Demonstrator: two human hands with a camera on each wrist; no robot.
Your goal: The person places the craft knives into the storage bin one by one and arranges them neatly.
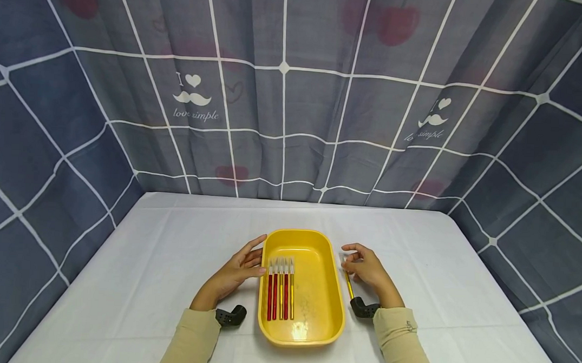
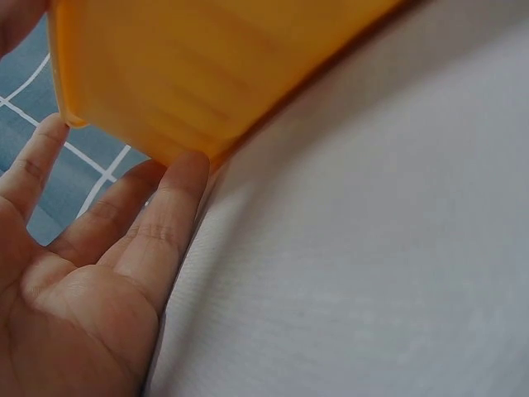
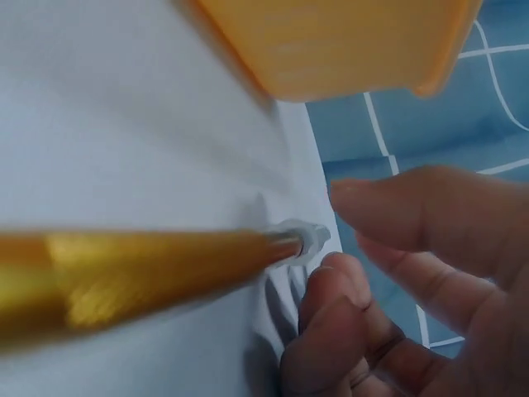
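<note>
A yellow tray holds several slim paintbrushes with red or gold handles and pale pointed tips, lined up side by side along its left half. My left hand rests against the tray's left side, thumb at the rim and fairly straight fingers touching the outer wall. Just right of the tray, another gold-handled paintbrush points away from me, its clear tip close to my fingertips. My right hand is around that tip, with thumb and fingers apart and a gap showing between them and the brush.
A white cloth covers the table. Dark grey checked curtains hang behind it and on both sides. Black camera mounts sit under both wrists, the right mount close to the loose brush's near end.
</note>
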